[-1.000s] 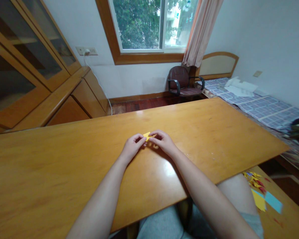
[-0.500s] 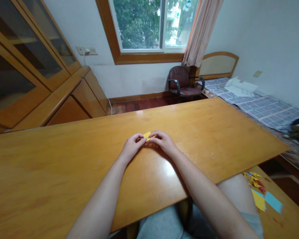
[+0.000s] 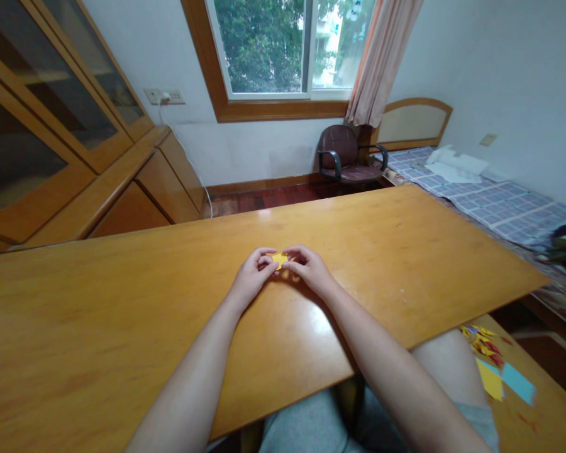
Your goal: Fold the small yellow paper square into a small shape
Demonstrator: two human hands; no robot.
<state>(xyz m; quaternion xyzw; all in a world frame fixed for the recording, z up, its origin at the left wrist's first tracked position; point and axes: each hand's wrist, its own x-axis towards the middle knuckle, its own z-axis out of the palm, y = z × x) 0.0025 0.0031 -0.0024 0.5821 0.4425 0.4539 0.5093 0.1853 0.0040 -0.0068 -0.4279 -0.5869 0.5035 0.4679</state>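
A small folded piece of yellow paper (image 3: pixel 280 258) is held just above the middle of a long wooden table (image 3: pixel 122 302). My left hand (image 3: pixel 252 277) pinches its left side with curled fingers. My right hand (image 3: pixel 309 269) pinches its right side the same way. The two hands nearly touch, and most of the paper is hidden between the fingertips.
A lower wooden surface at the right (image 3: pixel 532 409) carries coloured paper squares (image 3: pixel 502 380) and a heap of small folded pieces (image 3: pixel 482 340). Beyond the table stand a brown armchair (image 3: pixel 346 157), a bed (image 3: pixel 490 201) and glass-fronted cabinets (image 3: pixel 61 138).
My fingers have closed in a little over the yellow paper, so less of it shows. Both hands stay in the same spot on the table.
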